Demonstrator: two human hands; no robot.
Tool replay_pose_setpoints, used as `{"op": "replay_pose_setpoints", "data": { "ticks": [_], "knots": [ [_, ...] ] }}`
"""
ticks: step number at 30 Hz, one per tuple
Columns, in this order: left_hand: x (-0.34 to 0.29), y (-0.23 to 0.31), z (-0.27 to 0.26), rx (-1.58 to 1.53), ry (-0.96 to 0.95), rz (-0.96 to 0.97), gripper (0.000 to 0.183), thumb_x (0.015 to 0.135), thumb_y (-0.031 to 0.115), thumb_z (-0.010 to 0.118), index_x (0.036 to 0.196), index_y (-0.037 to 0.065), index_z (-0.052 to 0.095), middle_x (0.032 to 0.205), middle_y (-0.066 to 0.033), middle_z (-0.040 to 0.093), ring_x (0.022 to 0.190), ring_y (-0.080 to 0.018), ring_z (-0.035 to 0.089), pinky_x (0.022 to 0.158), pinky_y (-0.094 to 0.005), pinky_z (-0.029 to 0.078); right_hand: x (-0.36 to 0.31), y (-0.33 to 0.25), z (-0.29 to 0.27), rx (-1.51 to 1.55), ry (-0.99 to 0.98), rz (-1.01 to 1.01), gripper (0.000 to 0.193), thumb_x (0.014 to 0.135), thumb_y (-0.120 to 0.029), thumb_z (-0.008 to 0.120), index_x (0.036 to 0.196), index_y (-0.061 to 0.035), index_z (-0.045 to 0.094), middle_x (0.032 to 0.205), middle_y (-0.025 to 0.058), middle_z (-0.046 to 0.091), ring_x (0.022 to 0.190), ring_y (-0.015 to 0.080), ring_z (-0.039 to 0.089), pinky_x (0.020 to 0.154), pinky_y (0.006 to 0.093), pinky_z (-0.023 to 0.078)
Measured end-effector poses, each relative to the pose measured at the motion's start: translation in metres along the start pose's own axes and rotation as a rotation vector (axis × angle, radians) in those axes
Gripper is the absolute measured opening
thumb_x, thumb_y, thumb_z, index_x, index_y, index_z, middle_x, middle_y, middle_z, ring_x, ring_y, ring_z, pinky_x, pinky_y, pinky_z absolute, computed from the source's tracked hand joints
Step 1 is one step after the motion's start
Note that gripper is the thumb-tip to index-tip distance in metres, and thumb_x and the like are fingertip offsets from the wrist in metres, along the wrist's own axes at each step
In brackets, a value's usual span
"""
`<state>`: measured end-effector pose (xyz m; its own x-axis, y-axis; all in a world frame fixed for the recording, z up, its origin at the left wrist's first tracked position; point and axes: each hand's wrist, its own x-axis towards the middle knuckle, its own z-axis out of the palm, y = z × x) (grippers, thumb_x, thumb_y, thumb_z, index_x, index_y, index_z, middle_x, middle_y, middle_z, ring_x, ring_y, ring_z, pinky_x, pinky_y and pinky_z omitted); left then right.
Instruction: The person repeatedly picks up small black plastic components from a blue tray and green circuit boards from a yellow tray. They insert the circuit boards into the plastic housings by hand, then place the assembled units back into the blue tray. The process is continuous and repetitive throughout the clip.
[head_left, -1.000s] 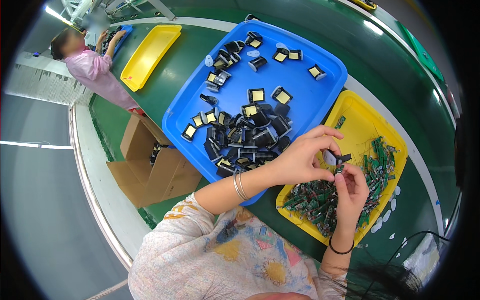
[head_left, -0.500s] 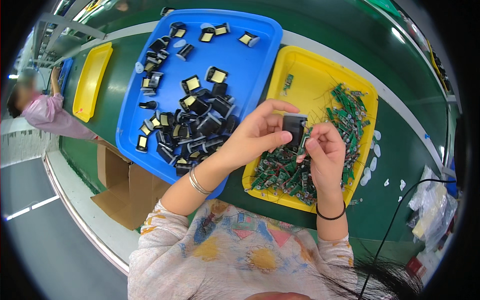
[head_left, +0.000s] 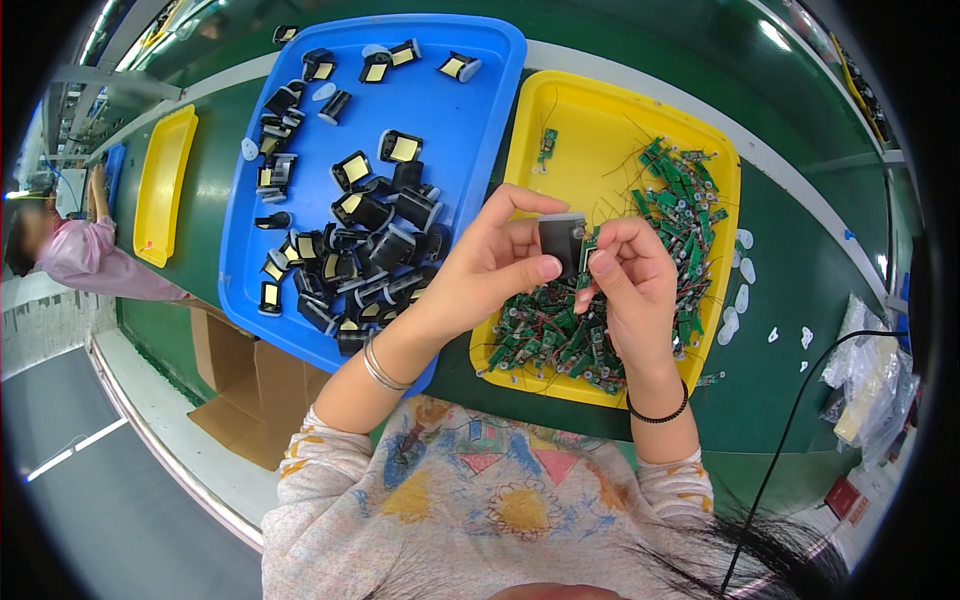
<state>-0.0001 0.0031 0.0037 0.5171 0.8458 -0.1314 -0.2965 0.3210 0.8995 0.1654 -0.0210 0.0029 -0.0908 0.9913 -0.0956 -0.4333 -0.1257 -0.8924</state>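
My left hand (head_left: 505, 255) grips a black plastic housing (head_left: 562, 243) with a grey edge along its top, thumb in front and fingers behind. Pinched between thumb and fingers of my right hand (head_left: 632, 275) is a small green circuit board (head_left: 588, 258), upright against the housing's right side. Whether the board has entered the housing I cannot tell. Both hands are above a yellow tray (head_left: 530, 110) heaped with green circuit boards (head_left: 545, 335) and thin wires. Left of it, a blue tray (head_left: 460, 130) holds many similar black housings (head_left: 388, 245), some showing pale yellow pads.
Beside the yellow tray's right edge lie several translucent oval pieces (head_left: 741, 298) and small white bits. Farther right are clear plastic bags (head_left: 865, 390) and a black cable (head_left: 790, 420). A cardboard box (head_left: 235, 375) stands below the bench. Another person (head_left: 85, 250) works far left, near another yellow tray (head_left: 165, 190).
The view has shifted slightly, so trays and hands sit a little farther left. Both hands keep their holds, and the housing's dark face is turned a little differently.
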Motion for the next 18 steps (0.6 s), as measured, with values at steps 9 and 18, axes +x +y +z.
{"op": "replay_pose_setpoints", "data": {
  "ticks": [9, 18],
  "knots": [
    [-0.0005, -0.0017, 0.0026, 0.035, 0.022, 0.073, 0.042, 0.082, 0.011, 0.059, 0.117, 0.007, 0.038, 0.096, -0.0072, 0.056, 0.079, -0.0100, 0.051, 0.066, -0.0227, 0.041, -0.0004, 0.0001, 0.0000, -0.018, -0.037, 0.013, 0.013, 0.081, -0.002, 0.059, 0.090, -0.0002, 0.050, 0.072, 0.0032, 0.055, 0.054, 0.0075, 0.055, 0.048, 0.0187, 0.046],
    [-0.0005, -0.0066, -0.0014, 0.239, 0.009, 0.245, 0.039, 0.082, -0.001, 0.055, 0.117, 0.004, 0.038, 0.106, -0.0091, 0.052, 0.092, -0.0132, 0.052, 0.077, -0.0264, 0.043, 0.0016, -0.0005, -0.0036, -0.048, -0.062, 0.141, 0.010, 0.084, -0.005, 0.057, 0.089, 0.0016, 0.053, 0.072, 0.0034, 0.056, 0.056, 0.0077, 0.056, 0.052, 0.0198, 0.049]
  ]
}}
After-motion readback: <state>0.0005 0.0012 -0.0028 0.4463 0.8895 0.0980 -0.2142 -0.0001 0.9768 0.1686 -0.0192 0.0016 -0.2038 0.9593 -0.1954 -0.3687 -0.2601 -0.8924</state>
